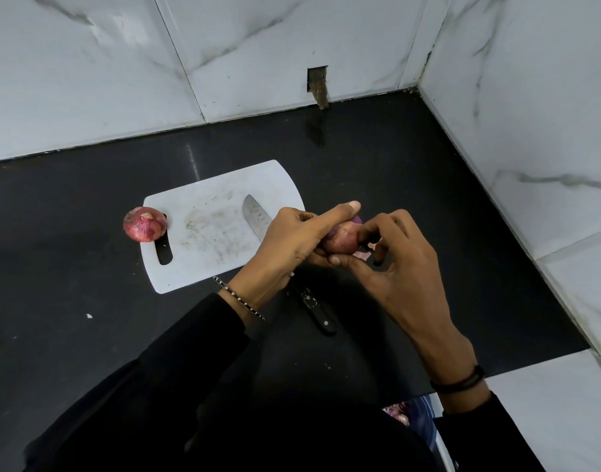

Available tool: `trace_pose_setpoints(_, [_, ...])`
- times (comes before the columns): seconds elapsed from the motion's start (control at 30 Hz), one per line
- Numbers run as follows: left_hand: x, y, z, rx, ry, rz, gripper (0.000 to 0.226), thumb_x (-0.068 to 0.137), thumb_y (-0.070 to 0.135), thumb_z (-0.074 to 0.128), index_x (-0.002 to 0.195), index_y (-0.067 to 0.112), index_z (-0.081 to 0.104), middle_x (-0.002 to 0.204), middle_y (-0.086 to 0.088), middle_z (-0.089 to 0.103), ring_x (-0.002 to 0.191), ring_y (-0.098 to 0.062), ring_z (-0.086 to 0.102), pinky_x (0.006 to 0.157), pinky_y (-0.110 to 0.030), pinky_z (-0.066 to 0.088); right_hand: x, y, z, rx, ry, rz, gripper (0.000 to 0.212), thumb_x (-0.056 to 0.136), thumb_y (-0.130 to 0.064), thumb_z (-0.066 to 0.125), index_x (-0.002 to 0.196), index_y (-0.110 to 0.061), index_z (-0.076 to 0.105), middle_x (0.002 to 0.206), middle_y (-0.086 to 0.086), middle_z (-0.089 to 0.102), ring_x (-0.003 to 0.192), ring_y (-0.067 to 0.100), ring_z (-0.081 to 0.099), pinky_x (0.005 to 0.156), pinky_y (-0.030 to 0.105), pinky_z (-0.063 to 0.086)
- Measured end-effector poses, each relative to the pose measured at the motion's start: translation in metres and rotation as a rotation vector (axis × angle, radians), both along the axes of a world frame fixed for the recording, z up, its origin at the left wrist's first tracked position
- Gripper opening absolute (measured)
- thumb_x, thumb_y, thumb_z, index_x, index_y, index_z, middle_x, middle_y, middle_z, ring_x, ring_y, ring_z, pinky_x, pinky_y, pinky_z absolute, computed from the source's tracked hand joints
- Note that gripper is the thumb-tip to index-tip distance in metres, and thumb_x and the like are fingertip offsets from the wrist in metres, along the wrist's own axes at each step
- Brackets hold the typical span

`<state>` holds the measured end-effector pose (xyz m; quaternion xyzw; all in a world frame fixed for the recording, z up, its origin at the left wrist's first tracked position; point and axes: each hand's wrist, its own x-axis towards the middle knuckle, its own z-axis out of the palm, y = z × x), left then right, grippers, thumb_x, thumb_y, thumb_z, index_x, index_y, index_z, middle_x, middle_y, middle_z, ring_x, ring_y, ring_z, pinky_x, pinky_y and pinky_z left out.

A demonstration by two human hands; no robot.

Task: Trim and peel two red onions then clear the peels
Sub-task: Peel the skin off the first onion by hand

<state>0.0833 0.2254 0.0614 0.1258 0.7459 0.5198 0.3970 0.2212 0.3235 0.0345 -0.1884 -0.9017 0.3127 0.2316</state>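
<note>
A red onion (pixel 341 242) is held above the black countertop (pixel 428 185), just off the right edge of the white cutting board (pixel 203 233). It is gripped by the left hand (pixel 292 240), whose fingers are curled beneath it while the thumb is laid straight along its top. Its right end is pinched by the thumb and fingertips of the right hand (pixel 404 277) — a pale pink scrap of peel (pixel 364 255) is seen just under them, though whether it is attached cannot be told. A second red onion (pixel 144 223), skin on, is set at the board's left edge, beside the handle slot (pixel 164 255). A knife (pixel 254 216) is laid over the board's near right corner — blade on the board, black riveted handle on the countertop, partly hidden beneath the left wrist
</note>
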Motion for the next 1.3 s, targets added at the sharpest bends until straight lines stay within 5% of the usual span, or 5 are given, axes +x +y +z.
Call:
trace_pose_setpoints(0.2, [0.002, 0.001, 0.002, -0.028, 0.052, -0.042, 0.055, 0.077, 0.063, 0.074, 0.082, 0.007, 0.077, 0.066, -0.007, 0.072, 0.054, -0.021, 0.071, 0.056, -0.025, 0.055, 0.002, 0.002, 0.006, 0.003, 0.003, 0.046, 0.054, 0.074, -0.051, 0.077, 0.119, -0.028, 0.056, 0.118, -0.017, 0.038, 0.093, -0.007, 0.048, 0.068, 0.012, 0.042])
trace_pose_setpoints(0.43, [0.004, -0.001, 0.001, -0.058, 0.081, -0.059, 0.045, 0.079, 0.057, 0.075, 0.070, 0.014, 0.069, 0.067, -0.003, 0.070, 0.048, -0.015, 0.067, 0.049, -0.020, 0.049, 0.000, 0.007, 0.005, -0.013, -0.033, 0.105, 0.052, 0.071, -0.061, 0.071, 0.109, -0.030, 0.055, 0.116, -0.016, 0.038, 0.094, -0.007, 0.046, 0.068, 0.015, 0.044])
trace_pose_setpoints(0.77, [-0.001, -0.002, 0.002, -0.046, 0.019, -0.066, 0.056, 0.081, 0.058, 0.073, 0.082, 0.002, 0.077, 0.073, -0.016, 0.075, 0.058, -0.024, 0.072, 0.058, -0.026, 0.058, 0.004, 0.004, -0.004, -0.058, -0.018, 0.078, 0.049, 0.073, -0.060, 0.073, 0.098, -0.020, 0.062, 0.110, -0.009, 0.047, 0.088, 0.001, 0.049, 0.068, 0.008, 0.041])
trace_pose_setpoints(1.0, [-0.006, 0.000, -0.001, -0.062, -0.076, -0.042, 0.060, 0.086, 0.057, 0.068, 0.087, -0.003, 0.075, 0.066, -0.015, 0.073, 0.059, -0.022, 0.073, 0.060, -0.028, 0.060, 0.003, 0.004, -0.007, -0.151, 0.016, 0.054, 0.044, 0.076, -0.052, 0.075, 0.102, -0.018, 0.063, 0.109, -0.009, 0.053, 0.087, 0.008, 0.060, 0.065, 0.019, 0.052])
trace_pose_setpoints(1.3, [-0.007, -0.002, -0.010, -0.086, -0.212, -0.022, 0.064, 0.084, 0.065, 0.064, 0.098, 0.003, 0.073, 0.082, -0.018, 0.076, 0.074, -0.027, 0.076, 0.071, -0.035, 0.062, 0.009, -0.005, -0.006, -0.179, 0.030, 0.037, 0.034, 0.079, -0.043, 0.075, 0.101, -0.020, 0.064, 0.101, -0.012, 0.063, 0.086, 0.007, 0.063, 0.066, 0.024, 0.055])
